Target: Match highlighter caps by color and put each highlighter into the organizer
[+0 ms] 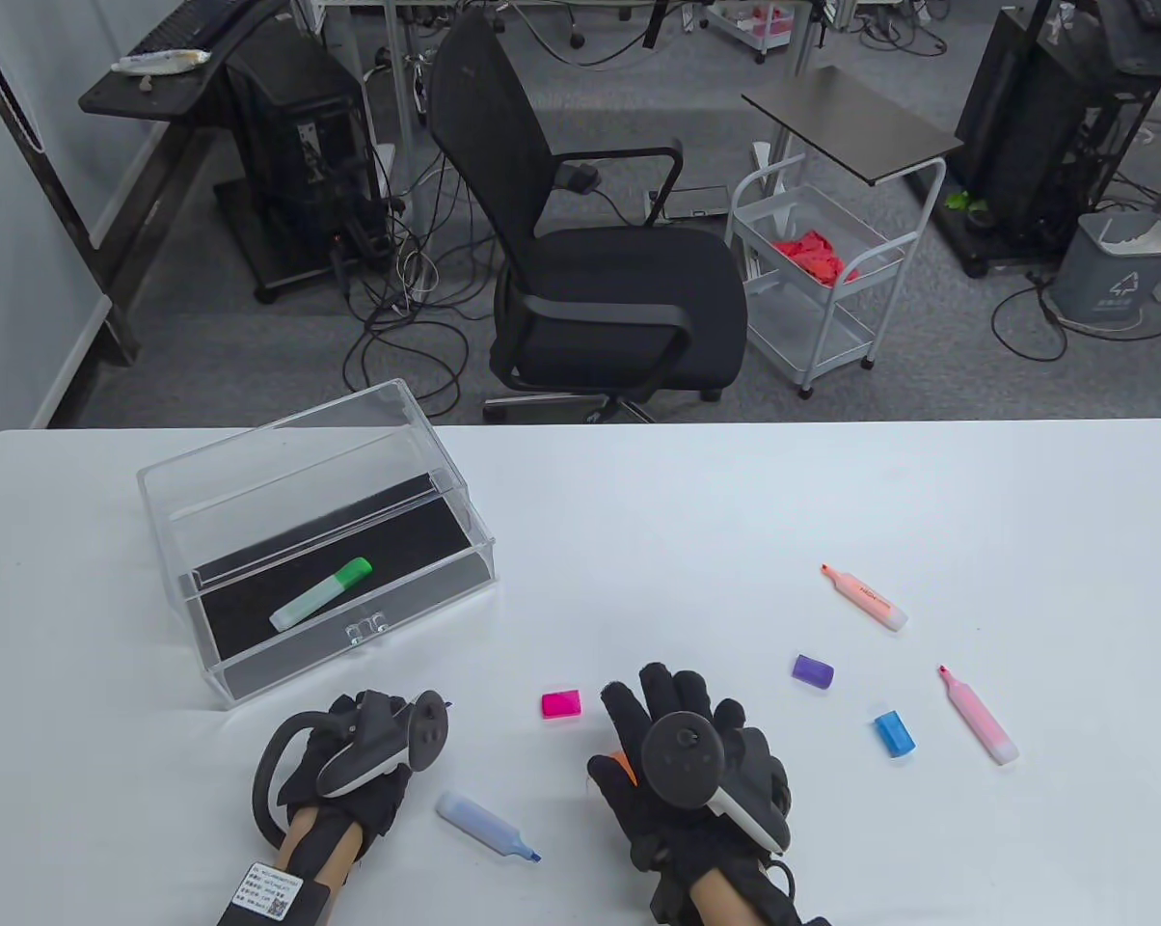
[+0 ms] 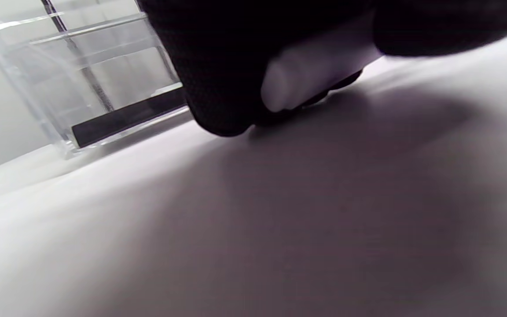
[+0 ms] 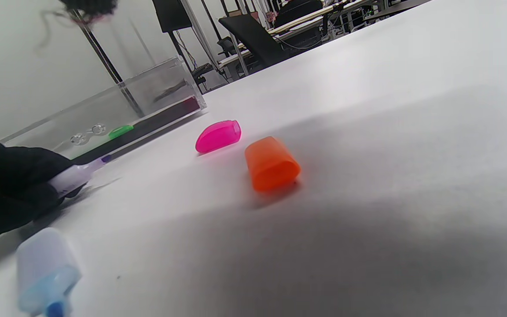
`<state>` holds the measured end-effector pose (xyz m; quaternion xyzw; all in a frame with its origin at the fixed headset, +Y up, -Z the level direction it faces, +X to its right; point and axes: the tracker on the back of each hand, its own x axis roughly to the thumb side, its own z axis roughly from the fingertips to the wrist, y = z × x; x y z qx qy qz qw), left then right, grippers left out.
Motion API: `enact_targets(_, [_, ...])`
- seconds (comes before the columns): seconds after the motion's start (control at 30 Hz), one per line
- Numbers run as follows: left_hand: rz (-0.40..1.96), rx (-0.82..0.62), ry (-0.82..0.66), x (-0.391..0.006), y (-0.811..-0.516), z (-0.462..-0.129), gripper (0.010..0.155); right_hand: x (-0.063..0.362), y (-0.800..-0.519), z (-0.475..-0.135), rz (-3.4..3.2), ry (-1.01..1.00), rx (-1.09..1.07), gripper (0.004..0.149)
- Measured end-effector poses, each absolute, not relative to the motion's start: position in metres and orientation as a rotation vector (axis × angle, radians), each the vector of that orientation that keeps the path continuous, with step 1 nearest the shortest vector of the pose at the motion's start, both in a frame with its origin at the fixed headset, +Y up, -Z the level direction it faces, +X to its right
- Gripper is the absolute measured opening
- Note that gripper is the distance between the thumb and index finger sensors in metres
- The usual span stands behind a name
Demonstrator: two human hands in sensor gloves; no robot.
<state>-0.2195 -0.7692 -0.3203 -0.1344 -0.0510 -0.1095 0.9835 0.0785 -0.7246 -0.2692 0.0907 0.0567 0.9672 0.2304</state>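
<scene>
Purple highlighter point(image 3: 77, 175) light, slick, rigid plastic; left hand point(image 1: 368, 762) clamped mid-barrel. Right hand point(image 1: 687, 772) spread flat over orange cap point(image 3: 272, 164).

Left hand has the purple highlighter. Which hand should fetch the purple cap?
Right. The purple cap lies on the right half of the table, just beyond the right hand, whose fingers hold nothing. The left hand grips the purple highlighter and is farther off.

Organizer point(image 1: 315, 540) at table point(image 1: 831, 482) left, one capped highlighter point(image 1: 320, 593) inside; two hands point(image 1: 349, 762) point(image 1: 687, 772) at near edge, an uncapped highlighter point(image 1: 489, 827) between them, loose caps point(image 1: 561, 704) and highlighters point(image 1: 865, 598) to the right.
</scene>
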Motion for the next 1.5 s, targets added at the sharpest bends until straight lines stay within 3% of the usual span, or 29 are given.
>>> enact_targets(0.27, [-0.060, -0.214, -0.128, -0.215, -0.742, -0.309, 0.058, 0.078, -0.725, -0.270, 2.666, 0.162, 0.258, 0.070])
enact_targets(0.77, [-0.049, -0.113, -0.155, -0.173, -0.696, -0.280, 0.057, 0.073, -0.732, -0.272, 2.700, 0.194, 0.257, 0.070])
enact_targets(1.23, [0.008, -0.162, -0.110, -0.199, -0.721, -0.274, 0.055, 0.048, -0.749, -0.270, 2.820, 0.281, 0.328, 0.071])
enact_targets(1.5, [-0.018, -0.152, -0.083, -0.206, -0.723, -0.273, 0.056, 0.042, -0.730, -0.278, 2.984, 0.212, 0.401, 0.071])
